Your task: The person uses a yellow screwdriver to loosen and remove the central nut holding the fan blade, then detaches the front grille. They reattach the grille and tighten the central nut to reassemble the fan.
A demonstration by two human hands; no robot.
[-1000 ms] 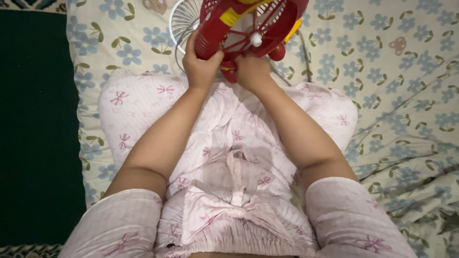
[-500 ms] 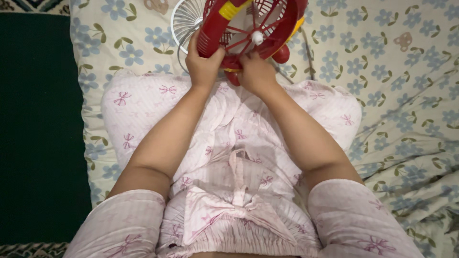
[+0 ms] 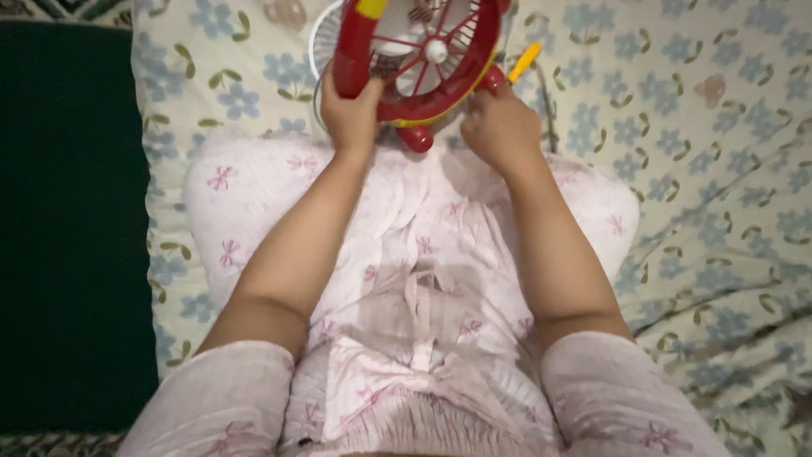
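Red fan (image 3: 419, 63) sits at the top of the view, held up between both hands over the lap and the bed. It is a small round toy-like fan with a red cage, red spokes meeting at a white hub (image 3: 436, 51), a yellow patch on its upper left rim and a red knob (image 3: 416, 138) at its lower edge. The left hand (image 3: 351, 114) is closed around the fan's left rim, fingers wrapped over the red frame, a firm grip. The right hand (image 3: 499, 127) presses against the lower right rim, its fingers curled at the frame; whether they are truly clamped on it I cannot tell from here. A yellow stick (image 3: 524, 61) pokes out just beside the right hand, touching or very near the fan's right edge. Behind the red fan, on its left, part of a white grille (image 3: 326, 42) shows. Both forearms stretch forward from a lap dressed in pale pink cloth with small bow prints. Under the arms lies a pink pillow (image 3: 228, 195) of the same print, resting on a flowered sheet (image 3: 677, 127) in blue and cream. A dark green strip (image 3: 68, 228) runs along the left side.
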